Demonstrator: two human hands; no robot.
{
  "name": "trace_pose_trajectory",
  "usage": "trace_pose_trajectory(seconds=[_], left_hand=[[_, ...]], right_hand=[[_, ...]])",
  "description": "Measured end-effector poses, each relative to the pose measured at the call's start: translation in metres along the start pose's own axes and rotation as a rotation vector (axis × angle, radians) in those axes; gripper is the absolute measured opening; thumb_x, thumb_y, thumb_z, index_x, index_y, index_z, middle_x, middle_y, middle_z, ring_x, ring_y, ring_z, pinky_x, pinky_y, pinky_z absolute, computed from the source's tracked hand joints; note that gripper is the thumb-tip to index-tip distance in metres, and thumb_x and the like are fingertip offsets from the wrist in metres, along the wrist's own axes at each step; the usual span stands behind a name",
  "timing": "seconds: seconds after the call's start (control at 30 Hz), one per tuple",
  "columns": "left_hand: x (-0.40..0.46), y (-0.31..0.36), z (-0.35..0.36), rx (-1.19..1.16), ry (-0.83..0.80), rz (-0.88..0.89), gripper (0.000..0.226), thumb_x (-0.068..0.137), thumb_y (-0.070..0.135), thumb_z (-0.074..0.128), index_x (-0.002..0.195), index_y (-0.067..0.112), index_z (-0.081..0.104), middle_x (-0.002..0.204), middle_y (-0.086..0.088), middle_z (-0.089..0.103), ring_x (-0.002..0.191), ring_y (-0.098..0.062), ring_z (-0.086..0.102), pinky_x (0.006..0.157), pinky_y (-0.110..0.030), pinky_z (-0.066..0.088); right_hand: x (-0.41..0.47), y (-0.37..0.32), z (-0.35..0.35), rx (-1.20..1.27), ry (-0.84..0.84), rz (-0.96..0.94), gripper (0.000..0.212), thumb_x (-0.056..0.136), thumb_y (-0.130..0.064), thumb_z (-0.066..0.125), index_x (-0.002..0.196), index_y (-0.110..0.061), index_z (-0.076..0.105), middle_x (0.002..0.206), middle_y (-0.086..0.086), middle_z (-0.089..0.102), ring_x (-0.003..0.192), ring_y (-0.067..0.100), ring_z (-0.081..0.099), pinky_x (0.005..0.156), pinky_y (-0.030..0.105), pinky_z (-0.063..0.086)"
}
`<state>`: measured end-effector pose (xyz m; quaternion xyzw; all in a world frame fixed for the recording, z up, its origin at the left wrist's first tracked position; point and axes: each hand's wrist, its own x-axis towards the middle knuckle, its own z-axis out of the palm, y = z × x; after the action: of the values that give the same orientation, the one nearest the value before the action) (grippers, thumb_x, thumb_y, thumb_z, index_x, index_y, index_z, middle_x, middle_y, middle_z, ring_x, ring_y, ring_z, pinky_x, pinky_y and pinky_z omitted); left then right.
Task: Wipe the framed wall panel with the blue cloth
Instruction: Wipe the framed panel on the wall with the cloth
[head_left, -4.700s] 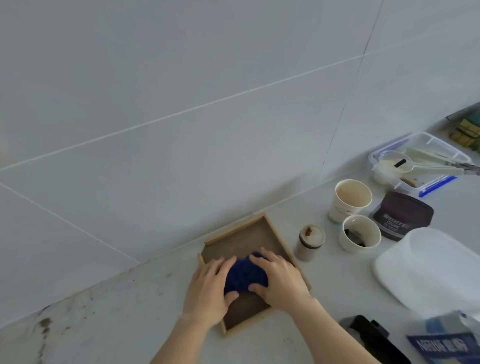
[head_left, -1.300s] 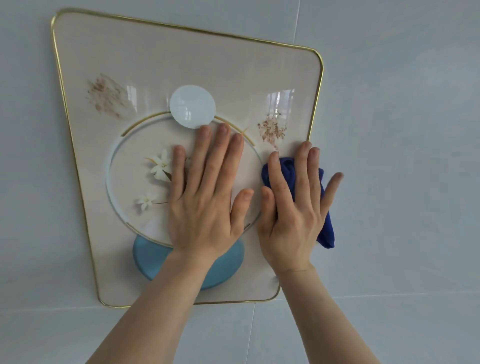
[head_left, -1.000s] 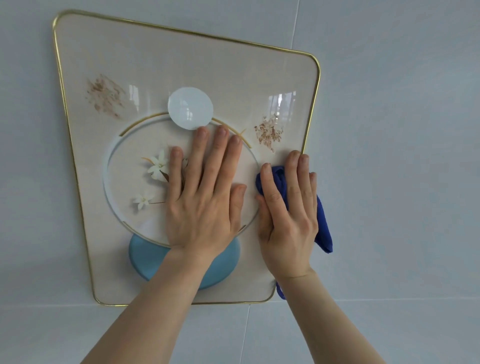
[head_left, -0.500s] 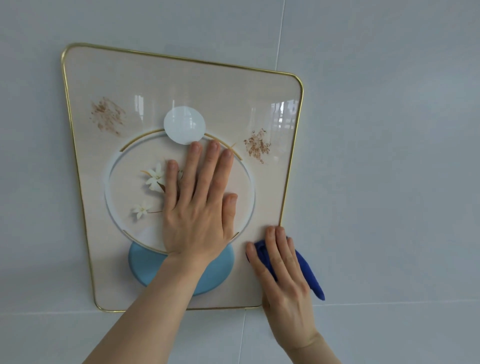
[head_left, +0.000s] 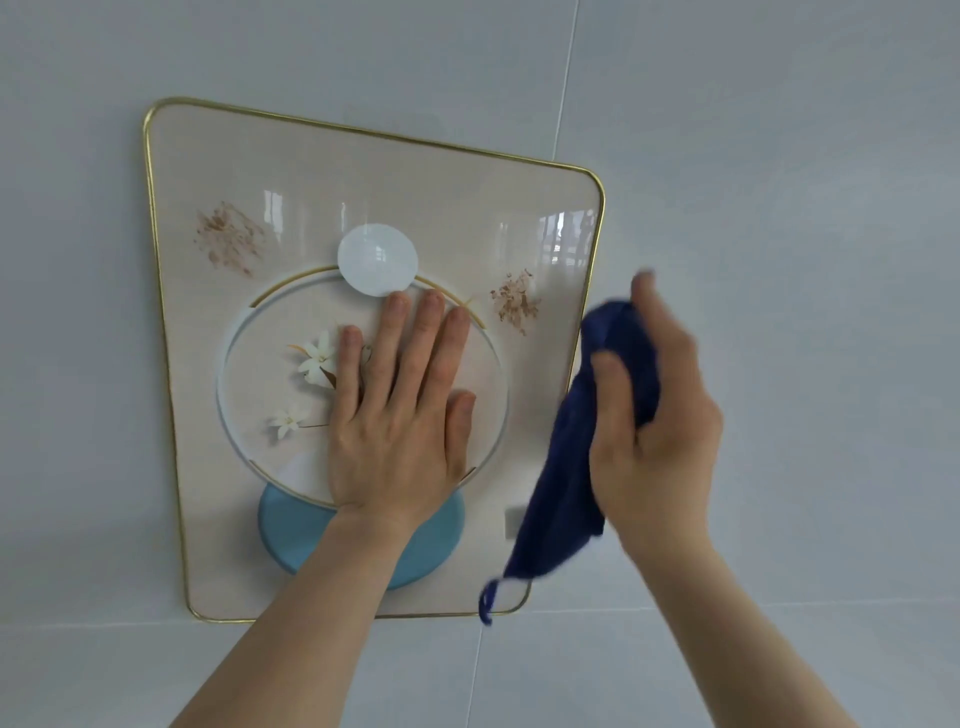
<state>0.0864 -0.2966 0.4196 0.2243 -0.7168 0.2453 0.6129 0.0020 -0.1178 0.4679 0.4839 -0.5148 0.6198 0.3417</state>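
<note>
Glossy cream wall panel with thin gold frame (head_left: 332, 171), hung flat on pale grey tiled wall (head_left: 779, 208). Left hand (head_left: 400, 415) spread flat, fingers together, palm pressed on the printed ring at the panel's centre, clamped on nothing, seemingly bracing. Right hand (head_left: 649, 431) closed around a dark blue soft cloth (head_left: 566, 499), bunched in the fist, loose tail dangling over the panel's lower right corner; hand blurred, lifted just off the right edge, cloth apparently not pressed to the surface.

Progress, as a judgement: partway at best. Brownish smudges near the upper left corner (head_left: 228, 244) and near the right edge (head_left: 514, 301), impossible to tell whether dirt or print. Upper half, left edge and the area under the bracing hand probably left to wipe.

Open room: bare tile on every side of the frame, nothing near to knock. Raised gold rim likely to snag the hanging tail on strokes across an edge.
</note>
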Motion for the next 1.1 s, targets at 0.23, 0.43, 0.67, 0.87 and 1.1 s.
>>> trace_pose_trajectory(seconds=[0.23, 0.43, 0.67, 0.87, 1.1], left_hand=[[0.001, 0.0, 0.001, 0.015, 0.034, -0.007, 0.062, 0.11, 0.038, 0.03, 0.168, 0.019, 0.016, 0.177, 0.001, 0.006, 0.164, -0.024, 0.008, 0.133, -0.049, 0.004], [0.001, -0.001, 0.002, 0.04, 0.03, 0.002, 0.061, 0.11, 0.037, 0.029, 0.168, 0.018, 0.017, 0.176, 0.0, 0.017, 0.164, -0.023, 0.006, 0.133, -0.049, 0.005], [0.001, 0.0, 0.0, 0.032, 0.007, 0.001, 0.06, 0.112, 0.037, 0.023, 0.168, 0.018, 0.015, 0.176, -0.001, 0.015, 0.164, -0.023, 0.006, 0.133, -0.05, 0.007], [0.003, 0.0, -0.003, 0.014, -0.017, 0.005, 0.065, 0.11, 0.043, 0.021, 0.167, 0.013, 0.014, 0.176, -0.003, 0.014, 0.164, -0.023, 0.01, 0.133, -0.049, 0.005], [0.004, 0.002, -0.005, 0.014, -0.008, -0.02, 0.072, 0.109, 0.049, 0.012, 0.166, 0.006, 0.017, 0.175, -0.009, 0.015, 0.163, -0.023, 0.013, 0.133, -0.048, 0.008]], right_hand=[[0.075, -0.013, 0.051, 0.016, 0.059, -0.191, 0.041, 0.102, -0.003, 0.055, 0.141, -0.014, 0.051, 0.161, 0.0, 0.05, 0.146, 0.016, 0.051, 0.108, 0.006, 0.038], [0.069, 0.014, 0.086, -0.297, 0.08, -0.414, 0.036, 0.11, -0.019, 0.052, 0.14, -0.004, 0.063, 0.156, 0.023, 0.052, 0.153, 0.042, 0.038, 0.129, 0.053, 0.03], [0.061, 0.021, 0.086, -0.307, 0.04, -0.461, 0.046, 0.113, -0.025, 0.033, 0.144, -0.005, 0.06, 0.157, 0.023, 0.051, 0.154, 0.041, 0.036, 0.125, 0.06, 0.032], [0.054, 0.022, 0.085, -0.337, 0.021, -0.492, 0.04, 0.112, -0.02, 0.041, 0.143, -0.005, 0.062, 0.156, 0.023, 0.052, 0.152, 0.042, 0.039, 0.124, 0.059, 0.035], [0.03, 0.029, 0.083, -0.356, -0.063, -0.591, 0.036, 0.113, -0.022, 0.047, 0.142, -0.01, 0.063, 0.157, 0.012, 0.048, 0.152, 0.036, 0.042, 0.127, 0.051, 0.035]])
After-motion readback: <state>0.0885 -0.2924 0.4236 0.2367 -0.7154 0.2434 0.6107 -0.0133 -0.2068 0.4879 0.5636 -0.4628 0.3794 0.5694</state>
